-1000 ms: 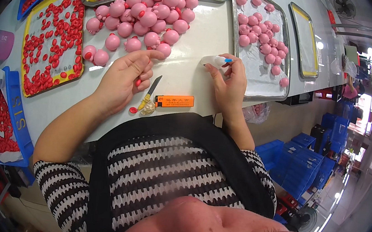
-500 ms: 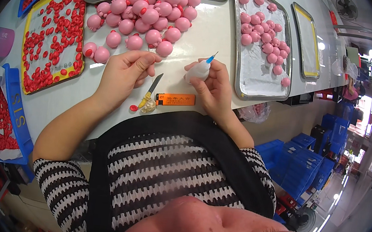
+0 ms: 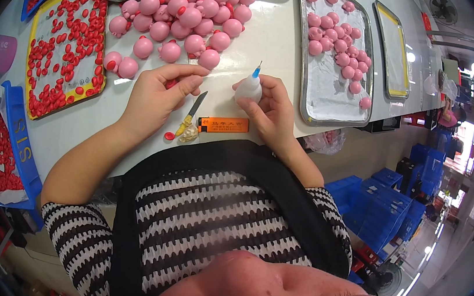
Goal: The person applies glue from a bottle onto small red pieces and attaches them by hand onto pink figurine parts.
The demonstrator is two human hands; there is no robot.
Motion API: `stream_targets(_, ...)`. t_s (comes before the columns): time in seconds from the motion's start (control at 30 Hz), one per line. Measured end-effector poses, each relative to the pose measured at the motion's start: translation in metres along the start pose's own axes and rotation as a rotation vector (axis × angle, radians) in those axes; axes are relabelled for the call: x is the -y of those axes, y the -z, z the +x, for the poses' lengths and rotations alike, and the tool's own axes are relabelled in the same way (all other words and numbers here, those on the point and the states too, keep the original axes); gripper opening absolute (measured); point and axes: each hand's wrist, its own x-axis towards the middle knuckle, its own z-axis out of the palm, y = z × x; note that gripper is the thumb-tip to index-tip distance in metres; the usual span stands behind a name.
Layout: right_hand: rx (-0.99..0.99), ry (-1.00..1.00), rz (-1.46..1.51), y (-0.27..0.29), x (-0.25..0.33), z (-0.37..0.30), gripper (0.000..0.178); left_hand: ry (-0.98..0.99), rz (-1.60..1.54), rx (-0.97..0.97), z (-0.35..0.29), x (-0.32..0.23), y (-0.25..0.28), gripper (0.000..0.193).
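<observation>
My right hand (image 3: 277, 113) is closed around a small white glue bottle (image 3: 247, 90), whose blue needle tip points up. To its left, my left hand (image 3: 158, 95) has thumb and fingers bent, with a small red oval piece (image 3: 170, 83) showing between them. Just below that hand lie a small knife (image 3: 197, 104) with a yellow handle, a loose red piece (image 3: 169, 136) and a whitish lump (image 3: 190, 133). An orange lighter (image 3: 225, 125) rests between my hands. Beyond the left fingertips are many pink balls (image 3: 190, 17) with small red parts.
A yellow-rimmed tray (image 3: 92, 92) of red pieces is at left, with a blue bin (image 3: 27, 150) of more nearer me. On the right a metal tray (image 3: 335, 108) holds pink balls on white paper. Farther right stand another tray (image 3: 395, 78) and blue crates (image 3: 378, 214).
The glue bottle in my right hand has tipped more upright, its needle shifting left. My left fingers have shifted, and a red piece now shows in them.
</observation>
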Motion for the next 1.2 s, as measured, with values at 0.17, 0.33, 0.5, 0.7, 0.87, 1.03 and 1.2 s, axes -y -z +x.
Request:
stream_targets(0.17, -0.023, 0.038, 0.022, 0.000, 0.000, 0.001, 0.034, -0.032, -0.047, -0.007, 0.004, 0.006, -0.001, 0.028)
stream_targets(0.33, -0.029, 0.021, 0.035, 0.002, 0.001, -0.002, 0.034, -0.063, -0.023, -0.038, 0.002, 0.004, -0.003, 0.026)
stream_targets(0.5, -0.093, 0.093, -0.075, 0.006, 0.008, -0.006, 0.032, -0.251, 0.138, -0.115, 0.001, 0.009, -0.007, 0.022)
stream_targets(0.7, -0.037, 0.219, -0.210, 0.010, 0.012, -0.005, 0.025, -0.279, 0.171, -0.159, 0.000, 0.012, -0.006, 0.023)
stream_targets(0.87, -0.064, 0.308, -0.407, 0.005, 0.019, -0.002, 0.020, -0.302, 0.184, -0.159, 0.000, 0.012, -0.006, 0.022)
stream_targets(1.03, -0.075, 0.335, -0.460, 0.001, 0.021, -0.001, 0.020, -0.299, 0.191, -0.156, -0.001, 0.012, -0.005, 0.021)
stream_targets(1.2, -0.135, 0.310, -0.460, -0.004, 0.019, 0.000, 0.022, -0.319, 0.216, -0.142, -0.002, 0.011, -0.004, 0.020)
